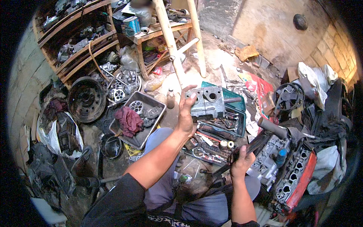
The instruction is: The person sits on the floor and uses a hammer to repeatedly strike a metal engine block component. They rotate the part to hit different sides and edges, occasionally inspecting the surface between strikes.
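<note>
My left hand (pixel 186 115) holds up a grey metal engine block part (pixel 208 109) by its left side. Round bores show in its upper face, and a short rod or pipe sticks out behind its right side. Closed round a dark handle, my right hand (pixel 242 163) grips what looks like a mallet (pixel 273 128) with a thick cylindrical head. The mallet slants from lower left to upper right. Below and behind the block lies an opened teal toolbox (pixel 240 113) with wrenches and other hand tools. Part of the toolbox is hidden by the block.
A grey tray (pixel 160 118) holds a maroon rag (pixel 128 121) and round metal parts. On the right lie a grey engine casting (pixel 270 153) and a red-edged cylinder head (pixel 297 178). A wheel rim (pixel 87 99), a wooden shelf (pixel 81 47) and a wooden ladder (pixel 172 45) stand farther off.
</note>
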Tool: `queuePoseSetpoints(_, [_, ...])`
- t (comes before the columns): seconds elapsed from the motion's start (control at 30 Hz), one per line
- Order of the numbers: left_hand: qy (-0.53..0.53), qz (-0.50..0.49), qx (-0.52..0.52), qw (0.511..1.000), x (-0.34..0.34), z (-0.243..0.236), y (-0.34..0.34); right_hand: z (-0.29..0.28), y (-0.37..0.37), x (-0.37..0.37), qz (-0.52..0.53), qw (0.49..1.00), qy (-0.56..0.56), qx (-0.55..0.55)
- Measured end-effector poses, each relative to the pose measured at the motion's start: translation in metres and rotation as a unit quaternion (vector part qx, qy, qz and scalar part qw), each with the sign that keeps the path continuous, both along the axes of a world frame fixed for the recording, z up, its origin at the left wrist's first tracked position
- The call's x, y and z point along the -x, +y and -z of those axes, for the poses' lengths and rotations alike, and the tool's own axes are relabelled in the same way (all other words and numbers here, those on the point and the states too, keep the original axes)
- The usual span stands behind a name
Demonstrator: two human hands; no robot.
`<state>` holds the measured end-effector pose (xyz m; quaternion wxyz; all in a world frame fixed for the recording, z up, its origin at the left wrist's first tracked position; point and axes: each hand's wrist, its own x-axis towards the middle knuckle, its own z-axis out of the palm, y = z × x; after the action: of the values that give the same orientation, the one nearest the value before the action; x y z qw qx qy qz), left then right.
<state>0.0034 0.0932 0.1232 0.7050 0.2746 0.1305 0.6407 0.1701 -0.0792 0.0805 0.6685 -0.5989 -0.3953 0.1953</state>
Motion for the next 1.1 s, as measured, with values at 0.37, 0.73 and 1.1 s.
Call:
queuePoseSetpoints(0.37, [0.210,-0.128,-0.104,0.964,0.006,-0.002,-0.001,0.001,-0.007,0.001,-0.020,0.987,-0.155,0.031])
queuePoseSetpoints(0.73, [0.352,-0.260,-0.239,0.867,0.017,-0.002,0.004,-0.008,-0.003,0.012,-0.016,0.966,-0.256,0.011])
queuePoseSetpoints(1.1, [0.371,-0.257,-0.211,0.867,0.016,-0.003,0.004,-0.035,-0.001,0.025,-0.098,0.968,-0.231,0.034])
